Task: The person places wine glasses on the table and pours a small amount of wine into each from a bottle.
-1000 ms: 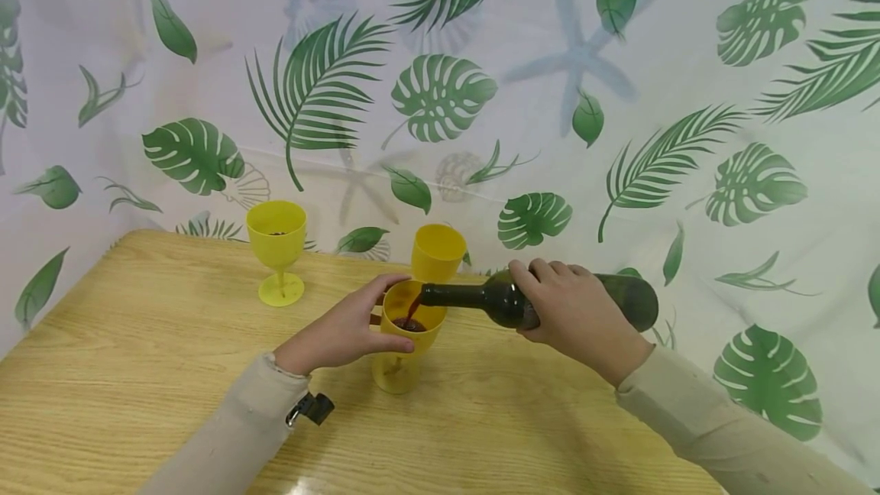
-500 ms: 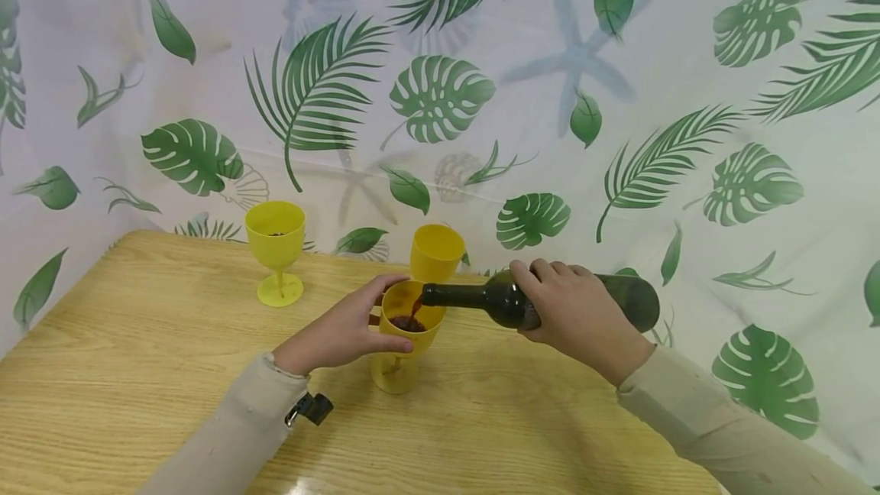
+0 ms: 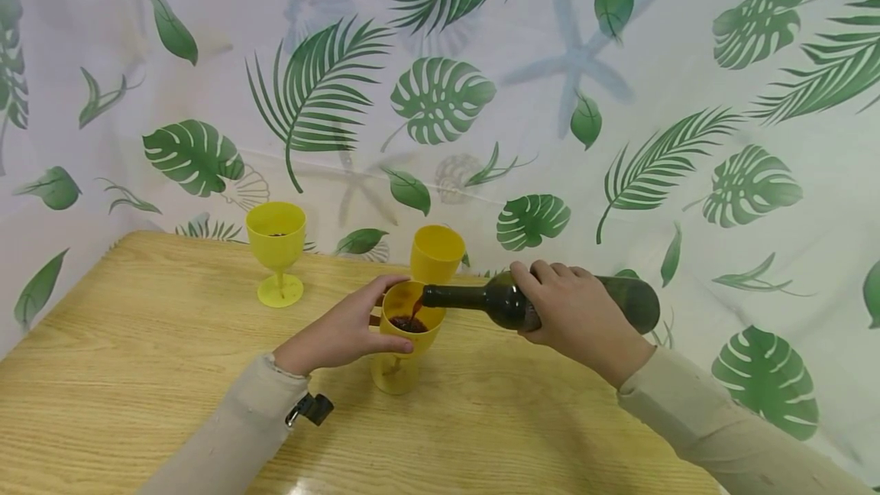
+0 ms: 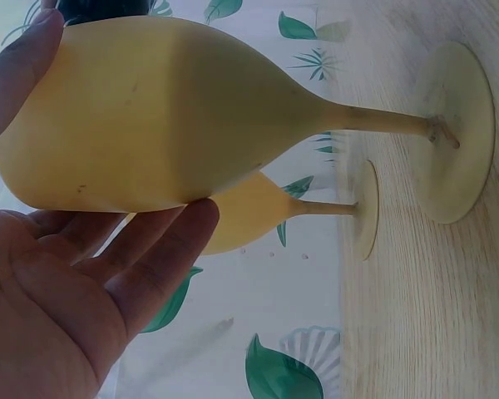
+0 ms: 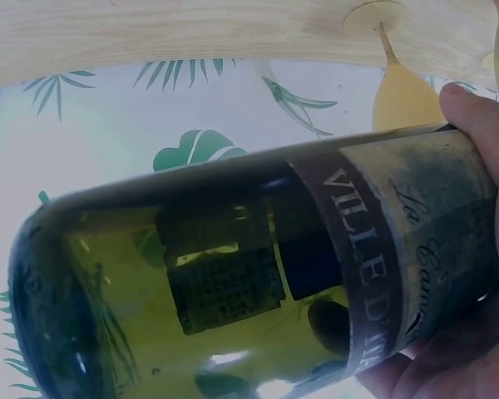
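Observation:
My left hand (image 3: 337, 334) holds a yellow plastic goblet (image 3: 428, 340) by its bowl, thumb on one side and fingers on the other. In the left wrist view the goblet's foot (image 4: 457, 166) stands on the table. My right hand (image 3: 577, 319) grips a dark green wine bottle (image 3: 507, 308) round its body, tipped nearly level. The bottle's mouth is over the goblet's rim, and a thin dark red stream runs from it. Dark red liquid (image 3: 407, 324) lies in the bowl. A printed label (image 5: 432, 224) shows on the bottle in the right wrist view.
Just behind the held goblet stands a second yellow goblet (image 3: 438, 253). A third goblet (image 3: 276, 243), with something dark inside, is at the back left of the wooden table (image 3: 172, 373). A leaf-patterned white curtain (image 3: 481, 166) hangs along the table's back edge.
Dark liquid in the held goblet has risen and spread a little wider as the stream keeps running. Both hands, the bottle and the goblets stay almost where they were.

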{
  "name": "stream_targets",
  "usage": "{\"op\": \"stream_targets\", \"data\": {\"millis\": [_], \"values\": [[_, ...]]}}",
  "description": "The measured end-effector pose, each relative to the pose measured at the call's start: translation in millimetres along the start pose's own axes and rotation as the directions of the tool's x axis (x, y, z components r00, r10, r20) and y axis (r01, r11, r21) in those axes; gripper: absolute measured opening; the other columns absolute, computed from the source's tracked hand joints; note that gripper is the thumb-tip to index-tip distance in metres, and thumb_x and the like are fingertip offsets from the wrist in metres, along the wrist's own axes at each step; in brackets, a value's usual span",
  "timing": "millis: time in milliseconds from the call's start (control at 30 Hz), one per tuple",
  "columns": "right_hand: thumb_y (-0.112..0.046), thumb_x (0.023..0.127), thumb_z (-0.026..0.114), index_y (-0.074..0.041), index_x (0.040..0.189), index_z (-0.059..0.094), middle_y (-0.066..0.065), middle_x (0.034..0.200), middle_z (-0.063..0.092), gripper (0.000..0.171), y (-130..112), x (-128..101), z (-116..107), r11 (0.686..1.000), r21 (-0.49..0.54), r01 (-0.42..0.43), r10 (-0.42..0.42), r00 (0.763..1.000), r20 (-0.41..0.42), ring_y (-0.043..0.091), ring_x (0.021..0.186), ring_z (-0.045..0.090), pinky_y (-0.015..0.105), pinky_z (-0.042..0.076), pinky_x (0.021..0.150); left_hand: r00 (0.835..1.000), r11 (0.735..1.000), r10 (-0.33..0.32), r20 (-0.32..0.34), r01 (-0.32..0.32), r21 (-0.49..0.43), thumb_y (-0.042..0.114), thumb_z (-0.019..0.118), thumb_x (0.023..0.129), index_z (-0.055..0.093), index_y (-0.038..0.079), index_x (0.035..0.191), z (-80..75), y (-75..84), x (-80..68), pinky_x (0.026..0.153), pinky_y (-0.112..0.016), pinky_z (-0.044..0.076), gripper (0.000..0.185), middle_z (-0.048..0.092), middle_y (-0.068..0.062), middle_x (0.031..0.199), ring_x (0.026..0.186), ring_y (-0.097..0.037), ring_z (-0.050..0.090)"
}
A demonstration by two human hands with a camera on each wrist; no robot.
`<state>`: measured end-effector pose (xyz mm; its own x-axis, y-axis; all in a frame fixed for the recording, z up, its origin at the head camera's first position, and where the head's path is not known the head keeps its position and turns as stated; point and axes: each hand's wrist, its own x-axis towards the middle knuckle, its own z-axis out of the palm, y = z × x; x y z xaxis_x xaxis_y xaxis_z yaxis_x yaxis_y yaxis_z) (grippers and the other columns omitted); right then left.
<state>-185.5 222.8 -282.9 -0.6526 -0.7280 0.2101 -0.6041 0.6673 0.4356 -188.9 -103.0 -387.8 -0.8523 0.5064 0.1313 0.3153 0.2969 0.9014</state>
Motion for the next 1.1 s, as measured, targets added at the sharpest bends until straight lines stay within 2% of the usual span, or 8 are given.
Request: {"op": "stream_targets", "data": {"millis": [1100], "values": [[-0.042, 0.07, 0.096, -0.005, 0.122, 0.051, 0.01, 0.095, 0.06, 0.078, -2.6, 2.0, -3.9, 1.0, -0.009, 0.001, -0.001, 1.0, -0.026, 0.027, 0.081, 0.065, 0.044, 0.061, 0.074, 1.0, 1.0, -0.004, -0.011, 0.005, 0.014, 0.037, 0.086, 0.086, 0.033, 0.016, 0.16, 1.2, 0.5, -0.6, 0.112, -0.049, 0.047, 0.094, 0.049, -0.005, 0.151, 0.136, -0.027, 0.05]]}}
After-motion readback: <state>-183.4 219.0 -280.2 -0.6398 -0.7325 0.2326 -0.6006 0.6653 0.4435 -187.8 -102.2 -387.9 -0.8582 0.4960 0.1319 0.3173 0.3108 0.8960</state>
